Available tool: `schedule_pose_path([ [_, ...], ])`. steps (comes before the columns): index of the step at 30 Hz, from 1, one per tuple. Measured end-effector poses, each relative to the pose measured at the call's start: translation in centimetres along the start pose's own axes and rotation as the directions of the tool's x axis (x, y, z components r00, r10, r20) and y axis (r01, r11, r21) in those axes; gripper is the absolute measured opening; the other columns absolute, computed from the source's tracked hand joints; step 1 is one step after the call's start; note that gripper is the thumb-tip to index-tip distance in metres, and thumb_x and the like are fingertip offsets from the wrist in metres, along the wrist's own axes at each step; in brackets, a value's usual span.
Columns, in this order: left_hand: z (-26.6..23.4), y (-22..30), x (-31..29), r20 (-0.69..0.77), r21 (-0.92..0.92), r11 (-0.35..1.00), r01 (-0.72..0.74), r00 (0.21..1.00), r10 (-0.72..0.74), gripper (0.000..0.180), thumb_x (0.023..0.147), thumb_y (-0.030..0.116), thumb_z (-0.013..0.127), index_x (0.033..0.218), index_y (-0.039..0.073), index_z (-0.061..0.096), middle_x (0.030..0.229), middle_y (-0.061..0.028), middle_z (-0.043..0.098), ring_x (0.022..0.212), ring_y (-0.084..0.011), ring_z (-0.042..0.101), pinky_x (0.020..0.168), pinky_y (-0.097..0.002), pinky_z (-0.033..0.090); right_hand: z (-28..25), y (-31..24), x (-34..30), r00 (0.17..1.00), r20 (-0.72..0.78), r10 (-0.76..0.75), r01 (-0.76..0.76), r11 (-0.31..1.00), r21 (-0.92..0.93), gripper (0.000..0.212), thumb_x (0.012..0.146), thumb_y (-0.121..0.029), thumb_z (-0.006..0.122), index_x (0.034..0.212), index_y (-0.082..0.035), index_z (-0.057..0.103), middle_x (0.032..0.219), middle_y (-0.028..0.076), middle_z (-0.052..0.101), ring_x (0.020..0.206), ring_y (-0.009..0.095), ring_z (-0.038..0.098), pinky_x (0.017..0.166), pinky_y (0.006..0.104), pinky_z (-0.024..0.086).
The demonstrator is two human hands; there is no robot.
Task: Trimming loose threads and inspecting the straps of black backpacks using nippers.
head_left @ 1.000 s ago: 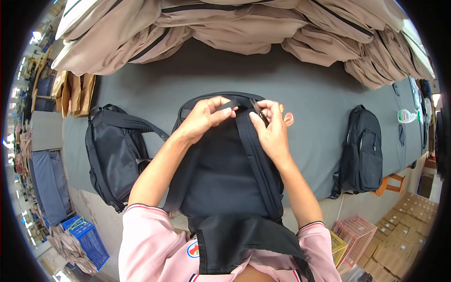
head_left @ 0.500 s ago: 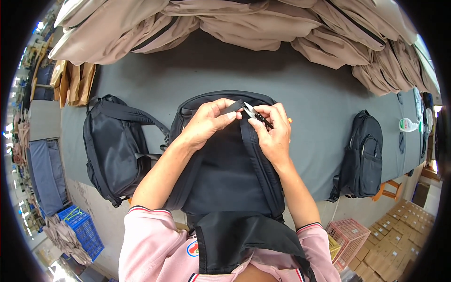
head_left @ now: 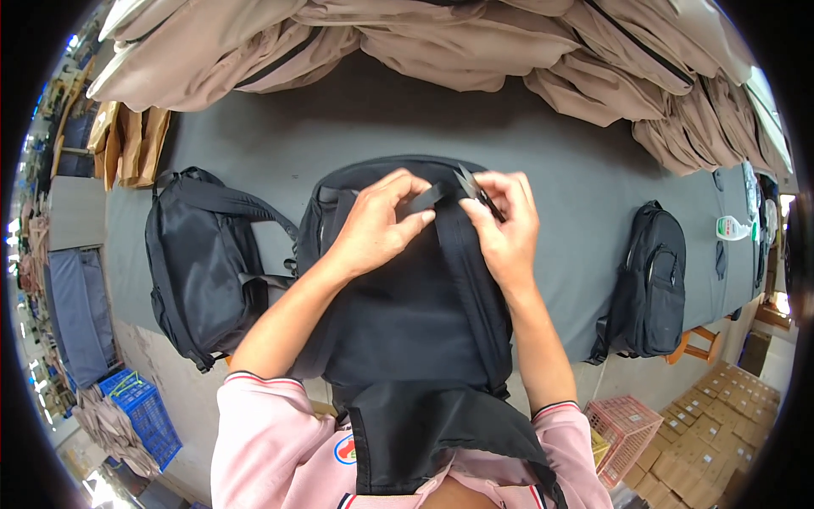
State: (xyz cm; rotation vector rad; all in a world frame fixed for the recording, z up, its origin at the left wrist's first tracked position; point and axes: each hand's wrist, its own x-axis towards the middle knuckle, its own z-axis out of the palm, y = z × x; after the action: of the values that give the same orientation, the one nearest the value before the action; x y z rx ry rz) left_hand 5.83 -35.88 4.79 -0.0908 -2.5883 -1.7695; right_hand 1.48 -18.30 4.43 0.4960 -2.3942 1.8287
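Note:
A black backpack (head_left: pixel 398 331) lies in front of me, its shoulder-strap side facing up. My left hand (head_left: pixel 373 225) pinches a short black webbing loop (head_left: pixel 436 197) near the top of the bag. In my right hand (head_left: pixel 509 229) is a pair of small thread snips (head_left: pixel 467 181), the pointed metal blades angled up and to the left. The blades are just right of the loop and apart from it. Part of the snips is hidden by my right fingers.
Another black backpack (head_left: pixel 208 263) sits on the grey table (head_left: pixel 564 182) at left, a third one (head_left: pixel 649 280) at right. Beige bags (head_left: pixel 475 51) are heaped along the far side. A spray bottle (head_left: pixel 731 227) is far right. Crates, blue (head_left: pixel 140 416) and pink (head_left: pixel 623 433), stand below.
My right hand has moved slightly right with the snips, drawing the blades away from the webbing loop and tilting them more upright. My left hand still pinches the loop.

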Motion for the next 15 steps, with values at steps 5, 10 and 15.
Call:
schedule_pose_path([
  [5,-2.5,0.6,2.8,0.009,0.449,0.775,-0.444,0.87,0.493,0.021,0.067,-0.003,0.066,0.086,0.0,0.058,0.083,-0.0109,0.058,0.075,-0.0295,0.059,0.066,-0.0357,0.049,2.1,2.0,1.4,0.966,0.144,0.217,-0.24,0.955,0.174,0.016,0.076,0.003,0.066,0.092,0.001,0.065,0.086,0.002,0.054,0.075,0.009,0.054,0.069,0.0213,0.045],
  [10,-6.1,-0.1,6.5,0.241,0.365,0.747,-0.556,0.831,0.501,0.022,0.074,0.012,0.071,0.093,0.003,0.065,0.086,-0.0094,0.065,0.076,-0.0262,0.062,0.069,-0.0334,0.051,3.0,1.5,1.8,0.959,0.15,0.242,-0.267,0.947,0.179,0.01,0.079,0.003,0.064,0.088,0.002,0.064,0.085,0.001,0.055,0.077,0.007,0.054,0.071,0.0202,0.043],
  [15,-5.9,-2.6,7.3,0.326,-0.13,0.991,0.015,0.945,0.028,0.016,0.084,0.012,0.063,0.096,0.002,0.067,0.093,-0.0056,0.068,0.073,-0.0134,0.06,0.067,-0.0268,0.049,3.2,2.1,1.8,0.913,0.26,0.314,-0.37,0.905,0.21,0.004,0.08,0.002,0.063,0.084,0.003,0.061,0.083,-0.001,0.051,0.078,0.007,0.051,0.073,0.021,0.041],
])
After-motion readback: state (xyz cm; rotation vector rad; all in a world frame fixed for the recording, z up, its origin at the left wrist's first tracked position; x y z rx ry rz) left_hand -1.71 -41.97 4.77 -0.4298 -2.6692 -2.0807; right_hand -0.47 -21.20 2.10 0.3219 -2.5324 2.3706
